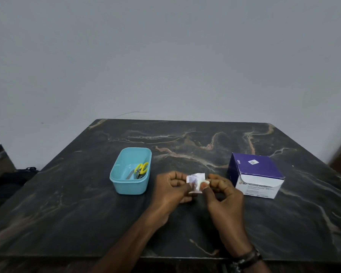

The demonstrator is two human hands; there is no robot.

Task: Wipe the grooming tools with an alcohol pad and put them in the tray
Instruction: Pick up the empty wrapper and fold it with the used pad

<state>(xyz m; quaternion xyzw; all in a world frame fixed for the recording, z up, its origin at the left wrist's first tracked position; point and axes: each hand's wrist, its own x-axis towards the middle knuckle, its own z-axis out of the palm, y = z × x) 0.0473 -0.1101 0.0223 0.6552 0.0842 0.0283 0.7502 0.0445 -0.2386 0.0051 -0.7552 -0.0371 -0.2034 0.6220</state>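
Both hands, left hand [172, 191] and right hand [223, 194], pinch a small packet [195, 181] above the bench [67, 213], between tray [126, 189] and box [256, 177].

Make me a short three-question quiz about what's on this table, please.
1. True or false: the yellow-handled scissors lie inside the light blue plastic tray.
2. What do the left hand and right hand pinch between them? A) small white alcohol pad packet B) metal tweezers C) black comb
3. On which side of the hands does the purple and white cardboard swab box stand?

Key: 1 true; 2 A; 3 the person's right.
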